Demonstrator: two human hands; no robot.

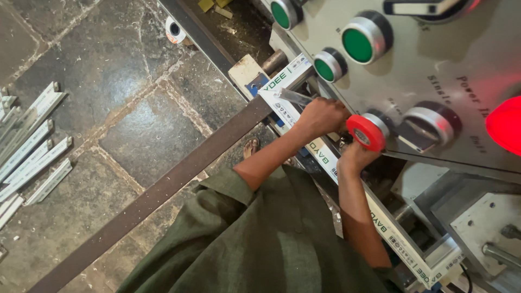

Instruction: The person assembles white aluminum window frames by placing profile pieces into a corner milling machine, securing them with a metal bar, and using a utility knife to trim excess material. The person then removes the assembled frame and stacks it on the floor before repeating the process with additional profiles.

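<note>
Long white profile [347, 179] already lies in the machine, running 10 to 4 o'clock. Left hand [321, 116] is closed round its upper part. Right hand [353, 158] sits fisted on it just below the red knob [367, 132]; cutting not yet visible, loose strips [32, 146] on floor at 9.

A long white profile strip [347, 187] with printed lettering along its face lies in the machine, running diagonally from the upper left, near the green buttons, down to the lower right, where its end sits by a metal bracket. It looks straight and rigid, with a flat top face and a squared cross-section showing at the lower end. The left hand [321, 115] is closed over the strip near its upper end, fingers curled down onto it. The right hand [355, 158] rests on the strip further along, just below a red knob, gripping its edge. Between the hands the strip is partly hidden.
</note>
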